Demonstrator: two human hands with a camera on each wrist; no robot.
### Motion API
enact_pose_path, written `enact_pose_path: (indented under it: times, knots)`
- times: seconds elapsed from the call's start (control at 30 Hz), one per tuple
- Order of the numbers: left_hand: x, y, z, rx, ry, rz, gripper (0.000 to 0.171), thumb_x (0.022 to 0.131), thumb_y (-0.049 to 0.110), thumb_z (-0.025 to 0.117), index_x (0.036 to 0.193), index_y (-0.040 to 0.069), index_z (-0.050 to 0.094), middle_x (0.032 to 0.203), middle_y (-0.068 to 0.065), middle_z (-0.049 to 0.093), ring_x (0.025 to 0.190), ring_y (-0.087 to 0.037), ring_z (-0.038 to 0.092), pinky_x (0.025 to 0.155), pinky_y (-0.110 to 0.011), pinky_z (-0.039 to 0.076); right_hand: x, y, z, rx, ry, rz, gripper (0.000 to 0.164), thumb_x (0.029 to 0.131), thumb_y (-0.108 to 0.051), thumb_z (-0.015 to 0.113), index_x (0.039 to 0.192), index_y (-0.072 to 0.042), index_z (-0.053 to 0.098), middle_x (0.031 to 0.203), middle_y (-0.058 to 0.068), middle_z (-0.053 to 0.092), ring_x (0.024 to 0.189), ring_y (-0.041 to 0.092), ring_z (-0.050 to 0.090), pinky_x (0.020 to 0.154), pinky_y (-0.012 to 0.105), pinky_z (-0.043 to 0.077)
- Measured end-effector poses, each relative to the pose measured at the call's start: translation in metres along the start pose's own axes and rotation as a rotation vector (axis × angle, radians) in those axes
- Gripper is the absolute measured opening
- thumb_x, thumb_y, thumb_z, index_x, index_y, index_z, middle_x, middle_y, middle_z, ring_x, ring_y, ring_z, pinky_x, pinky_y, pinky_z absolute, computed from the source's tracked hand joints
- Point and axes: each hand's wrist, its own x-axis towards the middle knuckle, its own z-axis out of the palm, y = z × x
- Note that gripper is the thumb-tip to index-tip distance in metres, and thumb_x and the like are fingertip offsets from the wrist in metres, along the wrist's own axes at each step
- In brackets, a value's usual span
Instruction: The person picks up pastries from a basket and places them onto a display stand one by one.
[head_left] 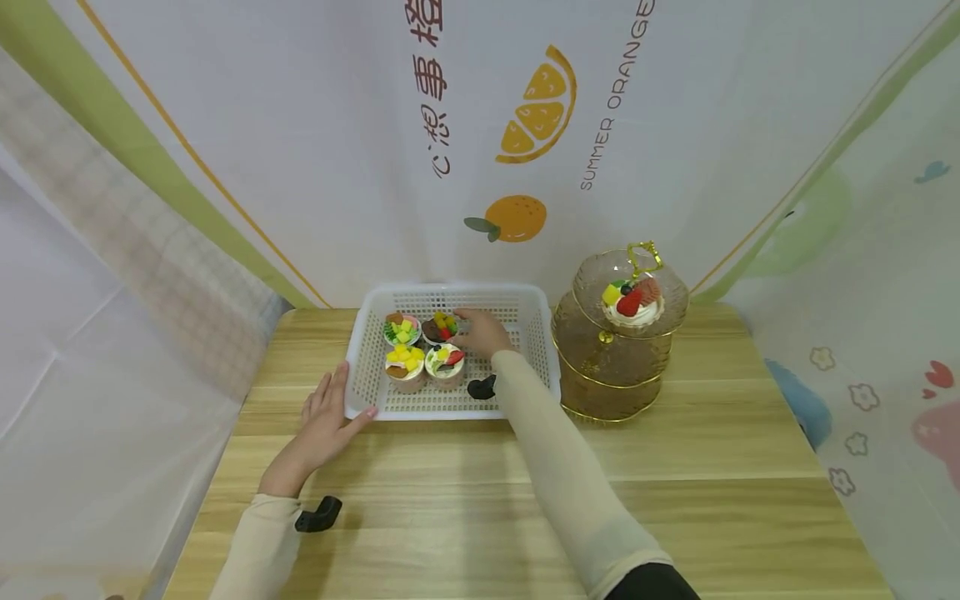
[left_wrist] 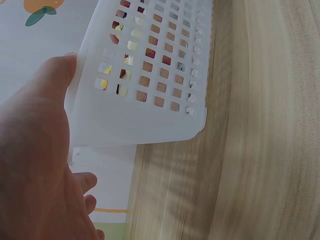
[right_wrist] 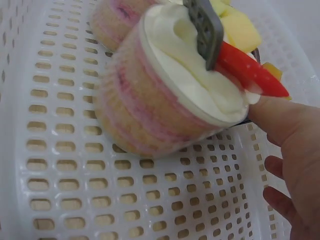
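A white plastic basket (head_left: 457, 403) holds several dessert cups. My left hand (head_left: 324, 421) rests at its near left corner, thumb against the front rim and straight fingers along the left side. My right hand (head_left: 483, 332) reaches inside, thumb and forefinger at the right edge of a dark-topped dessert cup (head_left: 439, 327); that cup is mostly hidden in the right wrist view. Just in front stands a cream-topped dessert cup (right_wrist: 155, 90) with a strawberry slice. To its left are a yellow-fruit dessert cup (head_left: 406, 367) and a green-and-yellow-topped one (head_left: 402, 330).
Right of the basket stands a tiered gold-rimmed stand (head_left: 611, 367) with a fruit tart (head_left: 633, 302) on top. The wooden table (head_left: 450, 517) runs up to a printed curtain (head_left: 337, 150) behind. Black camera mounts (head_left: 318, 515) stick out from both wrists.
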Motion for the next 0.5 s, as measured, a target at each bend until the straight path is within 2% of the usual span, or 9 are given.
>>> enact_pose_path:
  times: [0.27, 0.5]
  knots:
    - [0.0, -0.0003, 0.0001, -0.002, -0.002, 0.004, 0.096, 0.099, 0.051, 0.051, 0.159, 0.005, -0.008, 0.164, -0.029, 0.002, 0.151, -0.051, -0.004, 0.113, -0.075, -0.002, 0.001, -0.0027, 0.0021, -0.006, -0.009, 0.006, 0.068, 0.087, -0.029, 0.077, 0.148, -0.025, 0.048, 0.144, 0.003, 0.058, 0.134, 0.025, 0.054, 0.112, 0.045, 0.043]
    - [0.0008, -0.0029, 0.0015, 0.006, -0.004, -0.005, 0.096, 0.099, 0.051, 0.051, 0.159, 0.006, -0.01, 0.165, -0.028, 0.001, 0.151, -0.05, -0.004, 0.113, -0.074, -0.002, -0.0014, -0.008, 0.0052, -0.012, -0.022, 0.008, 0.069, 0.088, -0.028, 0.075, 0.15, -0.022, 0.044, 0.148, 0.003, 0.055, 0.136, 0.023, 0.053, 0.112, 0.042, 0.044]
